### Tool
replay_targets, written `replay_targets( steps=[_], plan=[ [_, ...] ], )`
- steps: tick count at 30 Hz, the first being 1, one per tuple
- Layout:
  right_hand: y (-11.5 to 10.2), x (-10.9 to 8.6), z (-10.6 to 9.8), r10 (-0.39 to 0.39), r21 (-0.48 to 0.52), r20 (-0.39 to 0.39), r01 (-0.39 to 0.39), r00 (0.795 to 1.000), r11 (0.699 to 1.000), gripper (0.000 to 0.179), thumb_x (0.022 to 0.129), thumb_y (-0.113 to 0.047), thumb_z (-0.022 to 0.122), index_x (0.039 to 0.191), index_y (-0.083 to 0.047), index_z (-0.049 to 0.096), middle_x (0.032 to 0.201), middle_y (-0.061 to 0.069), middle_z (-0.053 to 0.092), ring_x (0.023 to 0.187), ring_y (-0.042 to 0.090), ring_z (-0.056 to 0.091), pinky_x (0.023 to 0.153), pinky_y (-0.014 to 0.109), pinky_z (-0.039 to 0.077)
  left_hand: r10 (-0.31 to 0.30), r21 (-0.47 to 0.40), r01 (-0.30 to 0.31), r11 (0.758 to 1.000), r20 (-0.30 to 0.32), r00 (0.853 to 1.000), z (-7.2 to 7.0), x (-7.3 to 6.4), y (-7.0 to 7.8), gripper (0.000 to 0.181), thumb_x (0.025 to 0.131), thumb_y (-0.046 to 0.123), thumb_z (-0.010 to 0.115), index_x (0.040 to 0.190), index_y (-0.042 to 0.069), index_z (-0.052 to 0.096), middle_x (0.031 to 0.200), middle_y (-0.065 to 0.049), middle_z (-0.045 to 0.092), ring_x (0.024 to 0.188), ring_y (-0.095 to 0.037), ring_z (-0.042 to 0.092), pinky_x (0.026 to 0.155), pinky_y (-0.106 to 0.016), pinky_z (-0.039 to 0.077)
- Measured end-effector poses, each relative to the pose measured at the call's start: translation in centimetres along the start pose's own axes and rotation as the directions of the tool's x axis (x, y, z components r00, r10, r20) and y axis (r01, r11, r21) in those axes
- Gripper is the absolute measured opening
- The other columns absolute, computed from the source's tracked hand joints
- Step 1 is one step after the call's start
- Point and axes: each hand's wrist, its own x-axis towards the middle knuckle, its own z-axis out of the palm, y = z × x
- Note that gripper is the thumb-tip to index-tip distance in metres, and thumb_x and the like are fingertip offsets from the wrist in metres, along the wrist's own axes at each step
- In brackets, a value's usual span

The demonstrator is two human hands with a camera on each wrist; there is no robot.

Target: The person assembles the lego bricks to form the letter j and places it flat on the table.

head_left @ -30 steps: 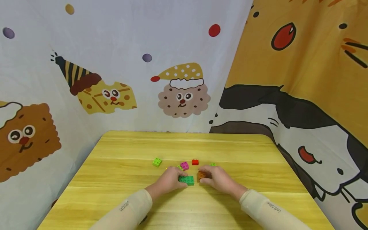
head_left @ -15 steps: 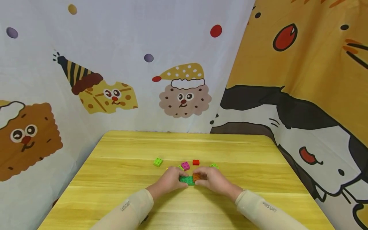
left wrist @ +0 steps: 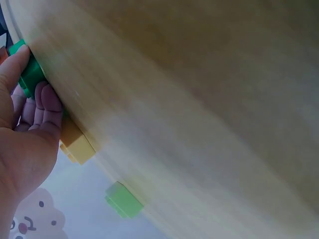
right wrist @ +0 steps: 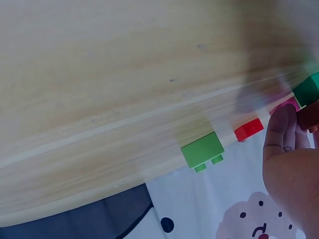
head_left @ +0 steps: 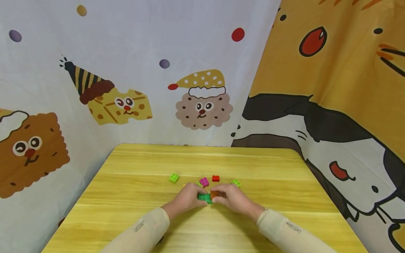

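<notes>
Left grip (head_left: 186,195) pinches green 2x4 brick (head_left: 204,198) between thumb and fingers, closed to its width; right grip (head_left: 234,196) pinches orange brick (head_left: 214,194) likewise. Left sleeve (head_left: 148,225) and right sleeve (head_left: 281,225) both carry small dark print, seems to read "Let'sSlim". Green brick near middle of table (head_left: 205,232), studs up, long axis side to side, parallel to far edge. Orange brick over its right end, studs up; seated or just above, can't tell; long axis hidden by fingers. Beyond: yellow brick (left wrist: 77,147), mostly hidden in head view; lime 2x2 brick (head_left: 235,183) on right; magenta 2x2 brick (head_left: 204,182); red brick (head_left: 215,178), wide side facing person; another lime 2x2 (head_left: 173,178), left, slightly angled. Behind: cartoon-print curtain (head_left: 196,35).
</notes>
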Motion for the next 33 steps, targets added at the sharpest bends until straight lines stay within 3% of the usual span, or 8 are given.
replay_targets(
  steps=[6, 13, 24, 33],
  plan=[
    [0.12, -0.13, 0.13, 0.023, 0.028, -0.012, -0.022, 1.000, 0.999, 0.040, 0.099, -0.031, 0.077, 0.132, -0.008, 0.074, 0.124, 0.005, 0.079, 0.103, 0.013, 0.075, 0.087, 0.023, 0.061, 0.009, -0.008, -0.009, 1.000, 0.003, 1.000, 0.04, 0.01, 0.00, 0.031, 0.085, 0.017, 0.092, 0.112, 0.006, 0.083, 0.108, -0.007, 0.083, 0.083, -0.002, 0.066, 0.068, -0.014, 0.055],
    [0.22, 0.03, 0.29, 0.031, 0.058, 0.000, -0.031, 1.000, 0.998, 0.032, 0.099, -0.026, 0.078, 0.126, -0.009, 0.075, 0.114, 0.001, 0.080, 0.094, 0.004, 0.071, 0.081, 0.021, 0.060, 0.005, -0.011, -0.005, 1.000, 0.000, 1.000, 0.02, 0.00, 0.07, 0.030, 0.086, 0.016, 0.091, 0.112, 0.006, 0.083, 0.109, -0.008, 0.083, 0.084, -0.001, 0.067, 0.068, -0.014, 0.056],
    [0.51, 0.40, 0.14, 0.115, 0.203, 0.034, -0.120, 0.993, 0.972, 0.026, 0.098, -0.024, 0.079, 0.122, -0.013, 0.078, 0.115, -0.002, 0.078, 0.096, 0.006, 0.068, 0.081, 0.021, 0.059, 0.011, 0.006, -0.011, 1.000, -0.010, 1.000, 0.05, 0.02, -0.08, 0.030, 0.085, 0.017, 0.092, 0.111, 0.006, 0.083, 0.109, -0.007, 0.083, 0.086, -0.002, 0.067, 0.068, -0.013, 0.055],
    [0.57, -0.01, 1.02, 0.076, 0.120, -0.039, -0.071, 0.996, 0.990, 0.026, 0.097, -0.026, 0.080, 0.120, -0.016, 0.078, 0.113, -0.003, 0.079, 0.094, 0.003, 0.068, 0.082, 0.021, 0.059, -0.002, -0.011, 0.002, 1.000, -0.001, 1.000, -0.03, 0.08, 0.02, 0.030, 0.086, 0.016, 0.091, 0.112, 0.005, 0.083, 0.109, -0.007, 0.083, 0.085, -0.002, 0.066, 0.068, -0.013, 0.056]
  ],
)
